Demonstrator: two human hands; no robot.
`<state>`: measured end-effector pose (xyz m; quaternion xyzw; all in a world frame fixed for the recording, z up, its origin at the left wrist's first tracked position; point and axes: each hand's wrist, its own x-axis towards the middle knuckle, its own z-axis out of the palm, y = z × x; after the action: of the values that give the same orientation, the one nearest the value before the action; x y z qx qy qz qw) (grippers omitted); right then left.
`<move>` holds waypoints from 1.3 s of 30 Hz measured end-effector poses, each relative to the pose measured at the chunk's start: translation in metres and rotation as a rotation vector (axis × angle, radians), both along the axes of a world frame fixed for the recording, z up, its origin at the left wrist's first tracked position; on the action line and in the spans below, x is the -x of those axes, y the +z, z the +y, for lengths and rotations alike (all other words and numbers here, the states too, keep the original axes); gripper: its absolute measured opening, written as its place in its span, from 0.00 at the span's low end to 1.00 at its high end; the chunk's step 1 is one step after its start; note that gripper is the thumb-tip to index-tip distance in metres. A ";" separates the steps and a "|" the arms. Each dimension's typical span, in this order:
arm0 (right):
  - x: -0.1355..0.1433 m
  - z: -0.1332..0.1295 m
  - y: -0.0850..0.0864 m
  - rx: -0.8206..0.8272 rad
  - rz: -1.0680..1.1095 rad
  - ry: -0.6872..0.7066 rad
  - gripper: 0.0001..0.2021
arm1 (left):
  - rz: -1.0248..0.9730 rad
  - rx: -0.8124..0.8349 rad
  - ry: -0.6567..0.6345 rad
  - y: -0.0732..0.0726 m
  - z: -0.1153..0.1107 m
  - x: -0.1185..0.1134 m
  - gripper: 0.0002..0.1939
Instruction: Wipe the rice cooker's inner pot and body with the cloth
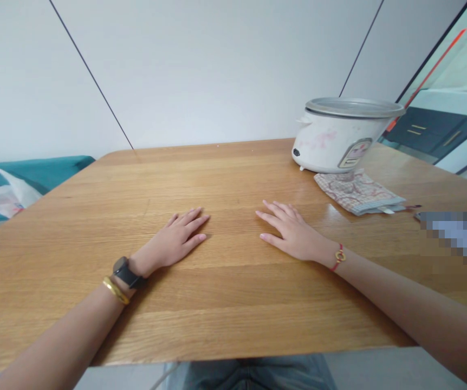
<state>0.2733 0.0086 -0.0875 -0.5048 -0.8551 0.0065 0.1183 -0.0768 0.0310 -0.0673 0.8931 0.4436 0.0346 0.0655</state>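
My left hand [176, 241] lies palm down on the wooden table [217, 303], fingers spread and holding nothing. A black watch [128, 272] and a gold bangle [115, 290] circle that wrist. To the right, my right hand [292, 233] also rests flat with its fingers apart, nothing in it. A red string bracelet [339, 257] with a gold ring is round the right wrist. A stretch of bare wood separates the two hands. Beyond my right hand is a folded patterned cloth [355, 190], not touched by it.
A white cooker [335, 138] with a metal rim stands at the back right, behind the cloth. A pixelated item [461, 233] lies at the right. Behind the table is a white wall [217, 70]; a plastic bag [8, 195] rests on teal fabric [63, 170] at the left.
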 end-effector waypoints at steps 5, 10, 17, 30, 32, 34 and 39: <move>-0.001 0.002 -0.002 0.033 -0.006 0.017 0.30 | -0.007 0.021 0.015 -0.001 -0.002 0.001 0.31; 0.000 0.001 -0.002 0.022 -0.004 0.019 0.29 | -0.012 0.011 0.016 -0.001 -0.001 -0.001 0.31; -0.007 -0.003 0.005 0.023 -0.068 -0.009 0.30 | -0.001 0.006 0.030 0.003 -0.001 0.000 0.28; -0.013 -0.002 0.007 0.025 -0.124 -0.065 0.32 | 0.062 0.026 0.043 0.002 0.002 0.000 0.29; -0.012 -0.003 0.009 0.043 -0.123 -0.050 0.32 | 0.075 0.029 0.043 0.003 0.002 0.000 0.30; -0.011 -0.004 0.009 0.082 -0.129 -0.045 0.33 | 0.080 0.031 0.040 0.004 0.002 0.000 0.30; -0.011 -0.003 0.009 0.111 -0.132 -0.033 0.33 | 0.091 0.043 0.051 0.005 0.001 -0.001 0.30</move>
<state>0.2843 0.0055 -0.0780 -0.5240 -0.8508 0.0189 0.0337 -0.0758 0.0324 -0.0620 0.8805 0.4696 -0.0142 0.0635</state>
